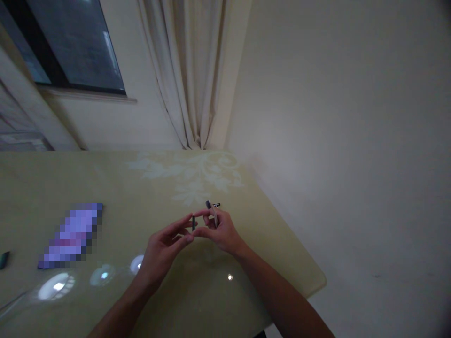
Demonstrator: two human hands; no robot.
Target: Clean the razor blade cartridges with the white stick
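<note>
While both forearms reach in from the lower edge, the hands meet over the right part of a glossy, pale yellow-green desk [282, 277]. Between their fingertips stands a small dark strip [193, 223], upright and narrow as seen from the head. The left hand [165, 246] has its grip closed on this strip, thumb below and fingers above. The right hand [223, 230] brings its thumb and forefinger to the same strip from the other side, while its grip is also closed round a slim object [213, 212] with a dark end, which leans up and to the left out of the hand. Just behind that hand shows a little dark piece [216, 204]; whether it lies on the desk or is held, I cannot tell.

Well apart to the left, a flat oblong thing [72, 234] lies slantwise, its face blurred into purple squares. Farther left, near the edge of view, is a small dark item [4, 259]. A pale leafy pattern [197, 173] marks the desk's far side, beneath a gathered cream curtain [190, 61] beside a dark-framed window [84, 42].
</note>
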